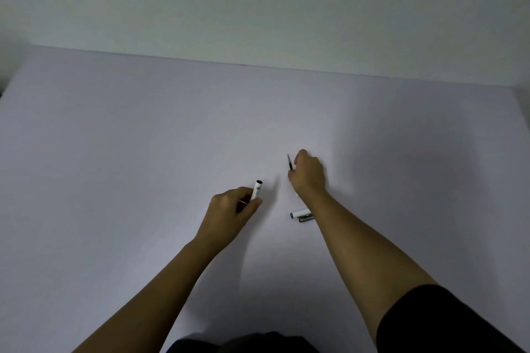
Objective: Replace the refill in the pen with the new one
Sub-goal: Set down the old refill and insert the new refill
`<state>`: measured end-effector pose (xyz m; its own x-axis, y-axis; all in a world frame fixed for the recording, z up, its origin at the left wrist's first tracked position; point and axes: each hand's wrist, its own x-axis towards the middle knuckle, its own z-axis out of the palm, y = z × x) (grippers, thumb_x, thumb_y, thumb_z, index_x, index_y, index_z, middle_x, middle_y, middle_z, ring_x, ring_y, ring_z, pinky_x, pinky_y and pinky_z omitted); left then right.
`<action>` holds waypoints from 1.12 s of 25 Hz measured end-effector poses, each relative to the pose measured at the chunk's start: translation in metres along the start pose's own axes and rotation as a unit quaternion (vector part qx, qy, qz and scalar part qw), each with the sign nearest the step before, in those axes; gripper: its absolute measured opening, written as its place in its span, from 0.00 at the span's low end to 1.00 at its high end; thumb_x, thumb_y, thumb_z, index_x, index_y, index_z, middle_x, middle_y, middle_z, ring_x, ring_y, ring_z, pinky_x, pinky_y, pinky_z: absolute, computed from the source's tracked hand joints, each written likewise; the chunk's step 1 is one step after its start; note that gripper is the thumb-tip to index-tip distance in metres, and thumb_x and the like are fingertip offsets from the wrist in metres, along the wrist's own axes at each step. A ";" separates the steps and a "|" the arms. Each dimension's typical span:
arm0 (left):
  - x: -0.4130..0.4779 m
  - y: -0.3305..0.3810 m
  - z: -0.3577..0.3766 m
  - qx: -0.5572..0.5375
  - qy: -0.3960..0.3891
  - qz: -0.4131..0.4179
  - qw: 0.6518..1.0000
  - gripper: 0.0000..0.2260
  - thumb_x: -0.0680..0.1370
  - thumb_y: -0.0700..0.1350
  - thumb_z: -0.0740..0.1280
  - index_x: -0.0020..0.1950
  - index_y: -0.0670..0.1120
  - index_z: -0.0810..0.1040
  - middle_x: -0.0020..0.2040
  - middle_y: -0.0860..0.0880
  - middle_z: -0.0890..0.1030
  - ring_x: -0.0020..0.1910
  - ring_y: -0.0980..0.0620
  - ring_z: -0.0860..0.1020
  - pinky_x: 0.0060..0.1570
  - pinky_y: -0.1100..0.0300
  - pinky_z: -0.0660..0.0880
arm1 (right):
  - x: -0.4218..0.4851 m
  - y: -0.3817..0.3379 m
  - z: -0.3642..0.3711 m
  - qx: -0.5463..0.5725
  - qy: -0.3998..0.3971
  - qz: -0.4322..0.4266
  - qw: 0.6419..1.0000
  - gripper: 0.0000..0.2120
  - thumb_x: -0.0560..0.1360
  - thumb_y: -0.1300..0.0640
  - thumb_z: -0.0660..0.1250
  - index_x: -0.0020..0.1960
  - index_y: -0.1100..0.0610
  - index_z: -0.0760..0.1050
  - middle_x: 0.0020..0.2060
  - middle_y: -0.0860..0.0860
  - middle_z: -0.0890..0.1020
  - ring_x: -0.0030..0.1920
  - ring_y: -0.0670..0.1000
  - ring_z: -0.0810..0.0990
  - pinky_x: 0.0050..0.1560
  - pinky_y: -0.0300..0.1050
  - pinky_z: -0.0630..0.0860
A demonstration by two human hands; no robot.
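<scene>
My left hand (pixel 233 205) is closed around a white pen barrel (pixel 257 190) whose dark open end points up and away from me. My right hand (pixel 308 175) holds a thin dark refill (pixel 290 162), its tip sticking up past my fingers. The two hands are apart, the refill to the right of the barrel. On the table under my right wrist lie a white pen cap (pixel 300 213) and a small grey pen piece (pixel 306 219), side by side.
A pale lilac table (pixel 143 152) fills the view and meets a plain wall (pixel 258 8) at its far edge. My black sleeve (pixel 447 321) shows at the lower right.
</scene>
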<state>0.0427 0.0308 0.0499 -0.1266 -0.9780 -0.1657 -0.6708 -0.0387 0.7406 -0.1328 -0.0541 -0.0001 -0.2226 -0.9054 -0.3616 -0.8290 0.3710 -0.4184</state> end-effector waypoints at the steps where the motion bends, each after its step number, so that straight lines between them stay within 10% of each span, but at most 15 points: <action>1: 0.000 0.000 0.000 0.003 0.001 0.000 1.000 0.07 0.75 0.47 0.67 0.44 0.44 0.79 0.30 0.56 0.76 0.32 0.53 0.78 0.35 0.69 0.70 | -0.001 -0.003 0.003 0.009 -0.005 -0.008 1.000 0.10 0.73 0.64 0.65 0.55 0.63 0.72 0.53 0.61 0.80 0.53 0.61 0.79 0.44 0.46 0.73; 11: -0.001 0.014 -0.002 0.004 -0.012 -0.016 1.000 0.10 0.76 0.48 0.65 0.53 0.45 0.80 0.40 0.48 0.82 0.36 0.53 0.79 0.35 0.72 0.68 | -0.040 -0.023 -0.047 0.425 0.006 -0.003 0.905 0.04 0.72 0.59 0.68 0.45 0.51 0.79 0.38 0.49 0.83 0.45 0.52 0.83 0.53 0.49 0.80; 28: -0.038 0.057 -0.032 0.012 0.050 0.028 0.998 0.09 0.76 0.47 0.66 0.51 0.43 0.81 0.40 0.43 0.83 0.36 0.45 0.79 0.43 0.51 0.78 | -0.116 -0.044 -0.097 0.452 0.012 -0.114 0.885 0.05 0.71 0.58 0.69 0.46 0.52 0.79 0.39 0.49 0.84 0.46 0.52 0.84 0.56 0.52 0.80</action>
<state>0.0329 0.0588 0.1193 -0.0911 -0.9941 -0.0583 -0.6821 0.0196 0.7310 -0.1200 0.0141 0.1408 -0.1220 -0.9780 -0.1695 -0.1064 0.1827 -0.9774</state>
